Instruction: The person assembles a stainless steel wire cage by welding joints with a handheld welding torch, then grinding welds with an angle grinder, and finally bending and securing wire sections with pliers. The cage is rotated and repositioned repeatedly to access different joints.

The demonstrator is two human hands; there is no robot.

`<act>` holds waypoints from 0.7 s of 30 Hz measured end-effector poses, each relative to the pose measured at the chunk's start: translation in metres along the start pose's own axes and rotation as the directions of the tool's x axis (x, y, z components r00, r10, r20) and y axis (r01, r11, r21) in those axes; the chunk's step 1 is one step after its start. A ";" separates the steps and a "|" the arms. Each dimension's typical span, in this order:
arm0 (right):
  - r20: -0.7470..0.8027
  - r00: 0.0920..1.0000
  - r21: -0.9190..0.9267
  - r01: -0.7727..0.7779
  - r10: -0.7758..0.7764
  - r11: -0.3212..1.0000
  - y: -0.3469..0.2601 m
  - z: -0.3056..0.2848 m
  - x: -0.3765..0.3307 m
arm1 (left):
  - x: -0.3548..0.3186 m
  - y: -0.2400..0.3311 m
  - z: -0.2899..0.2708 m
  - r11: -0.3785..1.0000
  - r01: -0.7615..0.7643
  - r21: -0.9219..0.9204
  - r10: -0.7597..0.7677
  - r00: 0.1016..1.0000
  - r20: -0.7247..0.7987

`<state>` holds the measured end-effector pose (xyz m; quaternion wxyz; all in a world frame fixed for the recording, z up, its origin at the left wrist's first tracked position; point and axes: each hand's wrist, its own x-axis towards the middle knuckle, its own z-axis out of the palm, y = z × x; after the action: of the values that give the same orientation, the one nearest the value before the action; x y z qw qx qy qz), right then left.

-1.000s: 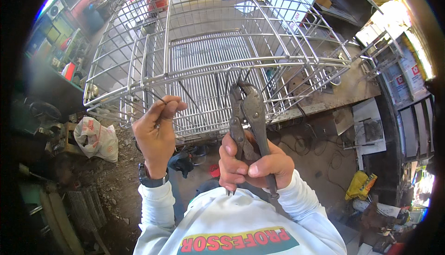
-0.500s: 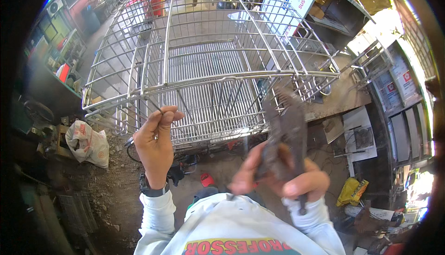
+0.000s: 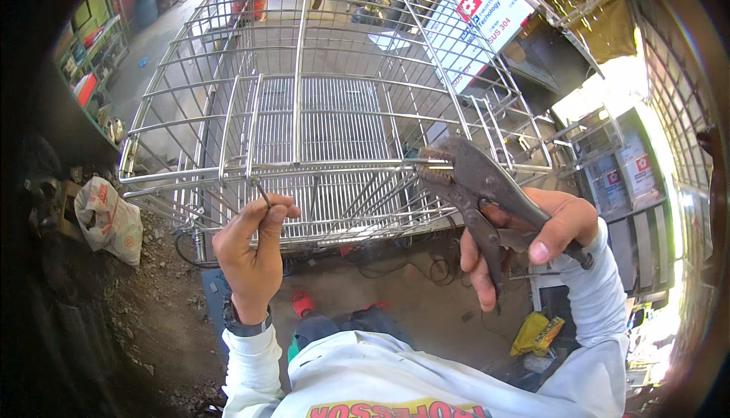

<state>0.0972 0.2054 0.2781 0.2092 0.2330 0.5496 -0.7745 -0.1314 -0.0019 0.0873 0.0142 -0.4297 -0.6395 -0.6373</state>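
Observation:
A silver wire cage (image 3: 342, 167) stands in front of me, its ribbed floor showing through the bars. Between thumb and fingertips, my left hand (image 3: 251, 258) pinches a thin dark rod (image 3: 261, 191) at the cage's front bar. The rod's upper end reaches that bar. My right hand (image 3: 563, 224) is wrapped round the handles of dark, worn locking pliers (image 3: 480, 178). Their handles are spread apart. The pliers' jaws lie over the front bar, right of the middle; whether they bite on it I cannot tell.
A white sack (image 3: 110, 220) sits on rubble at the left. At the right lie a yellow bag (image 3: 537, 334) and dark panels. A white printed board (image 3: 479, 26) leans behind the cage. Cables (image 3: 441, 270) run along the floor beneath it.
My right hand has moved right and forward, bringing the pliers to the cage's front bar. Their handles now show spread. My left hand still pinches the rod, as my view shifts slightly.

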 end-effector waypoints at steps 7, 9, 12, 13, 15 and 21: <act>0.009 0.969 -0.049 -0.246 0.246 0.968 -0.034 0.003 -0.013 | 0.001 0.002 0.002 0.999 0.037 -0.003 -0.037 0.999 0.002; -0.095 0.941 -0.003 -0.328 0.326 0.945 -0.043 0.026 -0.014 | 0.000 0.001 0.001 0.999 0.041 -0.008 -0.041 0.999 -0.005; -0.187 0.910 0.060 -0.366 0.371 0.929 -0.049 0.044 -0.014 | -0.001 -0.001 -0.001 0.997 0.076 0.011 -0.076 0.997 0.009; -0.197 0.901 0.082 -0.377 0.385 0.923 -0.050 0.049 -0.015 | 0.000 -0.001 -0.001 0.997 0.077 0.013 -0.077 0.997 0.017; -0.258 0.868 0.095 -0.414 0.424 0.905 -0.059 0.059 -0.014 | 0.002 0.001 -0.001 0.997 0.078 0.021 -0.078 0.996 0.036; -0.425 0.771 0.198 -0.433 0.475 0.879 -0.076 0.104 0.000 | 0.004 0.006 -0.010 0.989 0.136 0.050 -0.140 0.985 0.099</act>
<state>0.0397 0.1298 0.3649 0.2429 0.5449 0.4756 -0.6465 -0.1355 -0.0095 0.0964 -0.0534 -0.4161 -0.6813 -0.5998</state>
